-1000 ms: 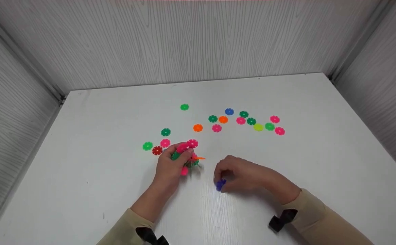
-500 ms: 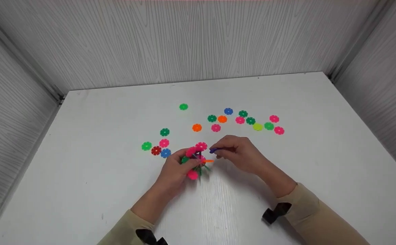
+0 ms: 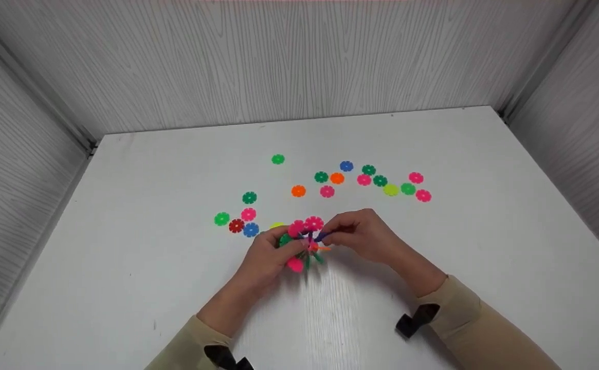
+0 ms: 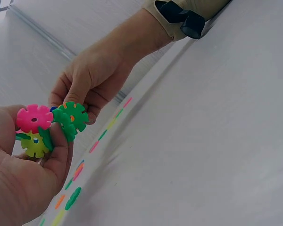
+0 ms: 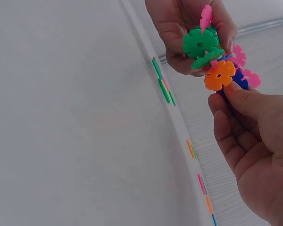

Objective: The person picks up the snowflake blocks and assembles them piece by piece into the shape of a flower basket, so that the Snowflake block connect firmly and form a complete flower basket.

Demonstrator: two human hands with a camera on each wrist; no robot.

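Note:
My left hand [image 3: 273,254] grips a cluster of interlocked plastic snowflake discs [image 4: 34,117], notched round pieces in pink, green, yellow and orange. Its thumb lies across the near side of the cluster. From the right, my right hand [image 3: 368,237] pinches a dark blue snowflake disc [image 3: 322,237] between thumb and fingertips, right at the cluster's edge. In the right wrist view the blue disc sits partly behind an orange disc [image 5: 220,76] of the cluster, and a green disc [image 5: 200,44] faces the camera. The left fingers hide part of the cluster.
Loose discs lie flat on the white table [image 3: 124,231]: a red disc [image 3: 236,225] and others left of the hands, an orange disc [image 3: 298,191] beyond them, a lime disc [image 3: 391,190] in a row at the right. A grey wood-grain panel [image 3: 299,61] stands behind.
My right hand has carried the blue disc from the near table up and left to the cluster. The left hand has shifted slightly right with the cluster, uncovering a light blue disc on the table.

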